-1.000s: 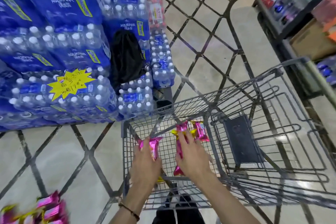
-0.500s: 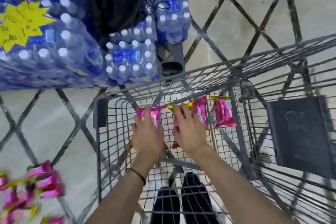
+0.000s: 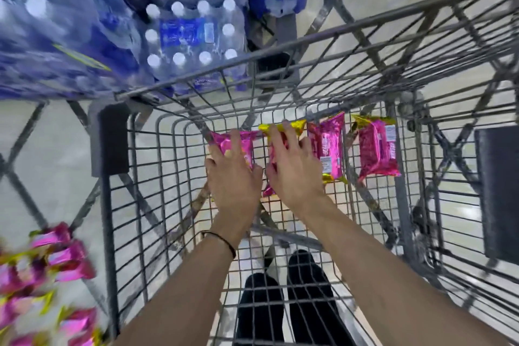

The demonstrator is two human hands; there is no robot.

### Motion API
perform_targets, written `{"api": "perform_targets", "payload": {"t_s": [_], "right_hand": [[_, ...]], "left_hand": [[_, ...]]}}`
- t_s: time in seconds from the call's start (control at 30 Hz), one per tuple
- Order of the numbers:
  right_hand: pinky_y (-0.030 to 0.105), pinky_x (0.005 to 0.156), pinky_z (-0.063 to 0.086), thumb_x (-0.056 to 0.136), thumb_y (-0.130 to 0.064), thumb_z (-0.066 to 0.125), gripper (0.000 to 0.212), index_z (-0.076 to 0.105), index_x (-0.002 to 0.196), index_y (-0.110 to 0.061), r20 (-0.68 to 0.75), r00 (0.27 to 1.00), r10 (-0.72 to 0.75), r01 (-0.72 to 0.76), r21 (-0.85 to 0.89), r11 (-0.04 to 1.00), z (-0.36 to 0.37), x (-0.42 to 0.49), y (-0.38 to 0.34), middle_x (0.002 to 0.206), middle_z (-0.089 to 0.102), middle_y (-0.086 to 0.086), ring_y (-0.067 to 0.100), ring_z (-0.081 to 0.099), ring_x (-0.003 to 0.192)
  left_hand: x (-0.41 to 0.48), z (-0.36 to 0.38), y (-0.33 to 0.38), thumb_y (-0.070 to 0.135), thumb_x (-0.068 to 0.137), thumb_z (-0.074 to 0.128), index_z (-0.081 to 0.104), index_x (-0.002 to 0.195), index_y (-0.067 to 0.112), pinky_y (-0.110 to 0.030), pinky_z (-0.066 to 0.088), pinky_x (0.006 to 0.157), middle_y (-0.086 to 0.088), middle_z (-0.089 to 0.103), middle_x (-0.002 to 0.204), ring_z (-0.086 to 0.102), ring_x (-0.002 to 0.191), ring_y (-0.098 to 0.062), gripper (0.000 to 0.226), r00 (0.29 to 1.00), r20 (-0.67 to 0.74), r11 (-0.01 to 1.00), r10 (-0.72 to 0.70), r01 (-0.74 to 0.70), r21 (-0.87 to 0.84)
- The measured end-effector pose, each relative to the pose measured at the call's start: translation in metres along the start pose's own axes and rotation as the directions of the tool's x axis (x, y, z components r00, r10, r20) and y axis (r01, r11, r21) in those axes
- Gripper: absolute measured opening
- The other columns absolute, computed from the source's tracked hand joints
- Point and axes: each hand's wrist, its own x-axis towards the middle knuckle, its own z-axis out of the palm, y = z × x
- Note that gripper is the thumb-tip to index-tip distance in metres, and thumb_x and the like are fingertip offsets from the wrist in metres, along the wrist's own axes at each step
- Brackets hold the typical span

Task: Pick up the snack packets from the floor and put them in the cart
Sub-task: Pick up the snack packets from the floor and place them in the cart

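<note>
We are leaning right over the cart (image 3: 280, 48) with both hands down on its wire floor. Our left hand (image 3: 234, 174) is lying flat, fingers (image 3: 238, 143) spread wide, pressing a pink snack packet (image 3: 247, 140) down rather than gripping it, likely so it is sitting flush in the row. Our right hand (image 3: 292, 174) is doing the same on a yellow-ended packet (image 3: 280, 128) just beside it. At three o'clock of that hand, two more packets (image 3: 327, 146) are lying side by side, the far one (image 3: 377, 149) hard against the divider. Down at eight o'clock, a blurred heap of pink packets (image 3: 56, 261) is waiting on the floor (image 3: 42, 149), so we are judging plenty left to fetch.
</note>
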Motion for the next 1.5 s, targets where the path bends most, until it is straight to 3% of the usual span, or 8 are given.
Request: {"api": "perform_targets", "payload": {"t_s": [0.33, 0.57, 0.7, 0.87, 1.03, 1.2, 1.37, 1.5], "right_hand": [[0.044, 0.076, 0.057, 0.098, -0.036, 0.054, 0.067, 0.02, 0.154, -0.022, -0.033, 0.999, -0.007, 0.008, 0.021, 1.0, -0.036, -0.017, 0.0, 0.164, 0.014, 0.003, 0.04, 0.04, 0.131], [0.045, 0.079, 0.057, 0.101, -0.037, 0.048, 0.061, 0.023, 0.154, -0.021, -0.031, 0.999, -0.027, 0.025, -0.06, 0.998, -0.1, -0.059, 0.002, 0.164, 0.016, 0.005, 0.039, 0.043, 0.133], [0.048, 0.082, 0.059, 0.102, -0.04, 0.046, 0.062, 0.019, 0.155, -0.022, -0.025, 1.0, -0.002, 0.001, -0.076, 0.997, -0.15, -0.098, -0.003, 0.163, 0.018, 0.006, 0.041, 0.035, 0.14], [0.049, 0.087, 0.057, 0.1, -0.038, 0.047, 0.06, 0.024, 0.153, -0.019, -0.048, 0.998, -0.029, 0.024, -0.108, 0.994, -0.216, -0.158, -0.021, 0.157, 0.029, 0.01, 0.042, 0.038, 0.137], [0.049, 0.103, 0.049, 0.101, -0.038, 0.048, 0.056, 0.031, 0.151, -0.018, -0.172, 0.983, -0.06, 0.036, -0.139, 0.99, -0.278, -0.222, -0.05, 0.156, 0.036, 0.008, 0.038, 0.04, 0.137], [0.048, 0.102, 0.046, 0.098, -0.033, 0.05, 0.052, 0.038, 0.146, -0.016, -0.308, 0.938, -0.16, 0.111, -0.169, 0.979, -0.32, -0.268, -0.075, 0.147, 0.047, 0.01, 0.035, 0.044, 0.127], [0.05, 0.11, 0.04, 0.1, -0.038, 0.043, 0.053, 0.035, 0.148, -0.017, -0.325, 0.9, -0.29, 0.209, -0.261, 0.942, -0.341, -0.282, -0.114, 0.15, 0.044, 0.01, 0.034, 0.04, 0.136], [0.05, 0.111, 0.038, 0.1, -0.039, 0.044, 0.054, 0.036, 0.149, -0.018, -0.277, 0.847, -0.453, 0.369, -0.306, 0.877, -0.345, -0.289, -0.165, 0.152, 0.042, 0.008, 0.033, 0.037, 0.138]], "left_hand": [[-0.016, -0.023, 0.007, 0.044, 0.092, 0.059, 0.021, 0.153, 0.032, -0.049, 0.048, 0.08, -0.017, 0.032, 0.146, 0.045, 0.116, -0.041, 0.073, 1.0, 0.004, 1.0, -0.007, 0.007, 0.008], [-0.055, -0.088, 0.01, 0.045, 0.096, 0.056, 0.024, 0.147, 0.03, -0.048, 0.049, 0.081, -0.014, 0.032, 0.145, 0.044, 0.12, -0.041, 0.063, 1.0, 0.012, 0.999, 0.022, -0.022, 0.032], [-0.09, -0.138, 0.012, 0.045, 0.095, 0.054, 0.028, 0.147, 0.026, -0.049, 0.048, 0.091, -0.018, 0.035, 0.145, 0.046, 0.121, -0.042, 0.061, 0.996, -0.019, 0.995, 0.083, -0.082, 0.063], [-0.142, -0.213, 0.009, 0.045, 0.091, 0.056, 0.033, 0.143, 0.023, -0.051, 0.05, 0.088, -0.016, 0.046, 0.135, 0.049, 0.118, -0.04, 0.061, 0.983, -0.052, 0.979, 0.178, -0.172, 0.107], [-0.191, -0.288, 0.005, 0.039, 0.089, 0.057, 0.036, 0.145, 0.023, -0.049, 0.052, 0.084, -0.012, 0.044, 0.134, 0.048, 0.113, -0.035, 0.062, 0.965, -0.123, 0.969, 0.232, -0.219, 0.111], [-0.235, -0.334, -0.012, 0.032, 0.085, 0.057, 0.045, 0.136, 0.02, -0.048, 0.05, 0.083, -0.01, 0.048, 0.125, 0.05, 0.112, -0.033, 0.053, 0.931, -0.203, 0.953, 0.302, -0.295, 0.067], [-0.279, -0.372, -0.044, 0.033, 0.089, 0.055, 0.045, 0.135, 0.02, -0.044, 0.047, 0.089, -0.008, 0.049, 0.132, 0.048, 0.116, -0.03, 0.049, 0.919, -0.322, 0.974, 0.227, -0.224, 0.046], [-0.317, -0.391, -0.093, 0.034, 0.089, 0.054, 0.046, 0.136, 0.022, -0.043, 0.046, 0.09, -0.005, 0.051, 0.134, 0.049, 0.117, -0.03, 0.049, 0.904, -0.426, 0.998, 0.044, -0.022, 0.056]]}}
